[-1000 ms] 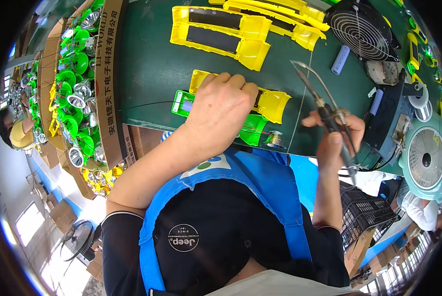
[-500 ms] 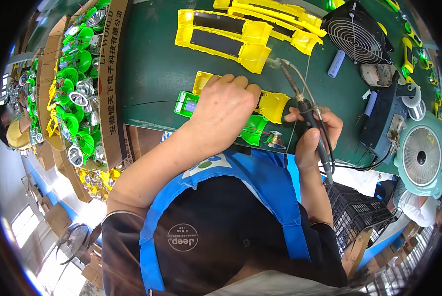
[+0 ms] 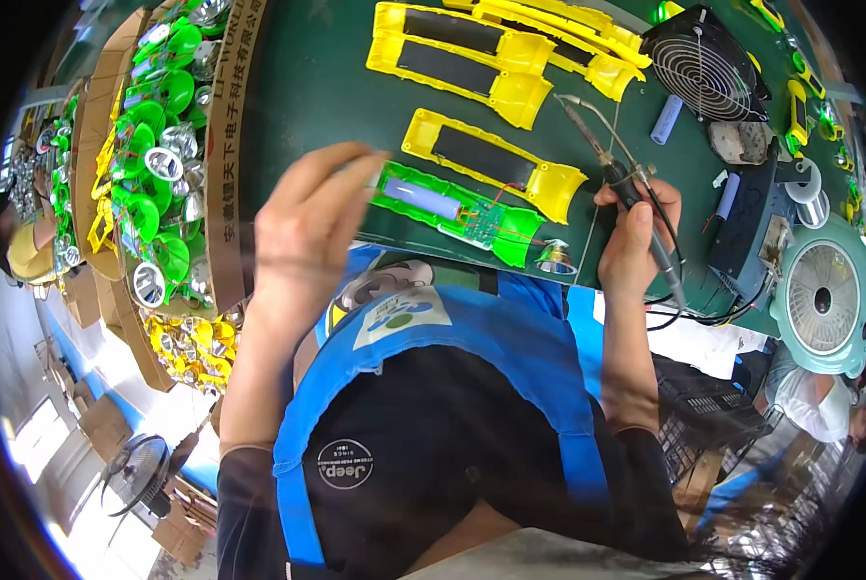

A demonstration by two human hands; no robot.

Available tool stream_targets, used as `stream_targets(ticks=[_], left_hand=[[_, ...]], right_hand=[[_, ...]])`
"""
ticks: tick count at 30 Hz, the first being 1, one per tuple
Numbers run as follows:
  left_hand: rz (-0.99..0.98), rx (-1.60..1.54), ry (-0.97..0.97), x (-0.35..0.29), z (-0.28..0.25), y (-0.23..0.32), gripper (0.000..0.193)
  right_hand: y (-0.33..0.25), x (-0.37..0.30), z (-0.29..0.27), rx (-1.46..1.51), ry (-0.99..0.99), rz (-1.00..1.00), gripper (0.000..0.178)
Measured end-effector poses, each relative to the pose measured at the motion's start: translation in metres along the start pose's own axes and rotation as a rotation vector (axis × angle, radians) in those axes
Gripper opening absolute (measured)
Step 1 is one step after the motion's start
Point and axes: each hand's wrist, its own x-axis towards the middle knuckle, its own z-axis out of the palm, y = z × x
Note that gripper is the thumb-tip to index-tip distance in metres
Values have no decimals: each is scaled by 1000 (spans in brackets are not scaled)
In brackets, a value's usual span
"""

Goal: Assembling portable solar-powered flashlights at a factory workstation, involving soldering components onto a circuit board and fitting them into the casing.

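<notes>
Gripping soldering iron (image 3: 615, 164) pen-style, right hand (image 3: 636, 237) fingers closed for tip control; left hand (image 3: 302, 227) fingers loosely open, empty, beside green torch half-shell (image 3: 457, 215) lying open-side-up, wiring exposed.

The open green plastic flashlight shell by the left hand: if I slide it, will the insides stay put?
The open green plastic flashlight shell looks light and stiff, so it should slide easily. Its pale cylindrical battery cell lies exposed and might roll out. The thin red wires look fragile, likely snagging.

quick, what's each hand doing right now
Left hand: open, fingers loosely spread, holding nothing, by the green flashlight shell.
Right hand: closed around the soldering iron.
</notes>
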Motion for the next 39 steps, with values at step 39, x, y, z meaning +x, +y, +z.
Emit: stream_targets(ticks=[39], left_hand=[[325,11,-364,23,45,10,15]], right_hand=[[-36,2,-18,-48,-404,364,19]])
